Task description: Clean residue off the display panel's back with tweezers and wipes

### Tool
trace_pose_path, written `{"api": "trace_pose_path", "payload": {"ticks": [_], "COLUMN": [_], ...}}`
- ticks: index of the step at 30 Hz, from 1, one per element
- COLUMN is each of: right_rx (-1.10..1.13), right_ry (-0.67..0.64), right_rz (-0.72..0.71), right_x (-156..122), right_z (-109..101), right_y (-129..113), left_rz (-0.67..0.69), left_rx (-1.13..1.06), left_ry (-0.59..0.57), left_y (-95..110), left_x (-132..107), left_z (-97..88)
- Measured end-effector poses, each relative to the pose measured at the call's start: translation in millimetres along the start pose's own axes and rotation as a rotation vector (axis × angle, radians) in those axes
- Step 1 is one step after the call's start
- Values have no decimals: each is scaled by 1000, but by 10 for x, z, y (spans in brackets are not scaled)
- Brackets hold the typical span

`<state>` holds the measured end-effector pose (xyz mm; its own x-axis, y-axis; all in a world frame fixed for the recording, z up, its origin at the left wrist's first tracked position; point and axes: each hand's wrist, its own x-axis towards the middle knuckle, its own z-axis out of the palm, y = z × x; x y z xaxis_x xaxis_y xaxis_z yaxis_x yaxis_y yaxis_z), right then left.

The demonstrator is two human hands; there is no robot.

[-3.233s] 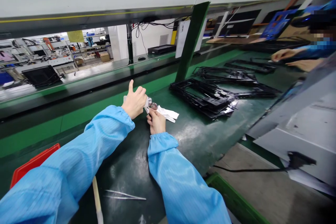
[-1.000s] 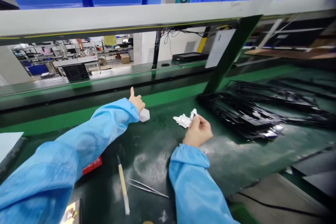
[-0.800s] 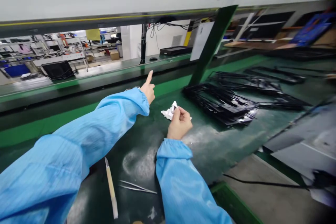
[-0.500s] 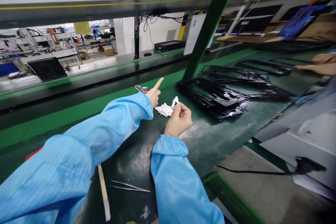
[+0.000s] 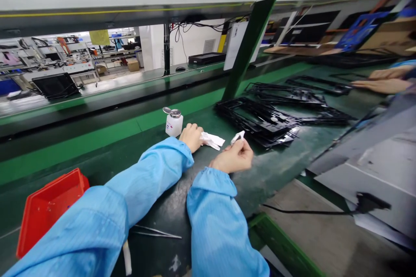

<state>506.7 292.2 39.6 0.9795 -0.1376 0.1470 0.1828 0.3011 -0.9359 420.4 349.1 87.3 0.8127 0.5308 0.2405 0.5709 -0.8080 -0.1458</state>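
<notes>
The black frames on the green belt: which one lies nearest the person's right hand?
The front frame, the pile directly beyond the right hand that pinches a white scrap. The other frames lie farther back, towards the co-worker's hands.

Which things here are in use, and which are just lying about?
In use:
left hand on the wipe
right hand pinching a white scrap
bottle beside the left hand

Lying about:
red bin
tweezers
black frames
co-worker's hands

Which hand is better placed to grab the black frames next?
Probably the right hand: it sits nearer the black frames, though it pinches a small white scrap. The left hand rests on the white cloth, farther away.
</notes>
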Motion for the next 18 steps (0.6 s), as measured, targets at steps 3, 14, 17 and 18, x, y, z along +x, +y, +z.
{"api": "trace_pose_path", "payload": {"ticks": [3, 14, 17, 18], "right_rx": [-13, -40, -42, -44], "right_ry": [43, 22, 15, 14], "right_rz": [11, 5, -2, -5], "right_x": [16, 10, 0, -3], "right_z": [-37, -36, -28, -27], "right_y": [-2, 73, 85, 85], "left_rz": [26, 69, 99, 105], "left_rx": [-56, -82, -76, -73], "left_ry": [54, 49, 66, 71], "left_y": [130, 196, 155, 147], "left_x": [101, 349, 311, 289], "left_z": [124, 474, 442, 421]}}
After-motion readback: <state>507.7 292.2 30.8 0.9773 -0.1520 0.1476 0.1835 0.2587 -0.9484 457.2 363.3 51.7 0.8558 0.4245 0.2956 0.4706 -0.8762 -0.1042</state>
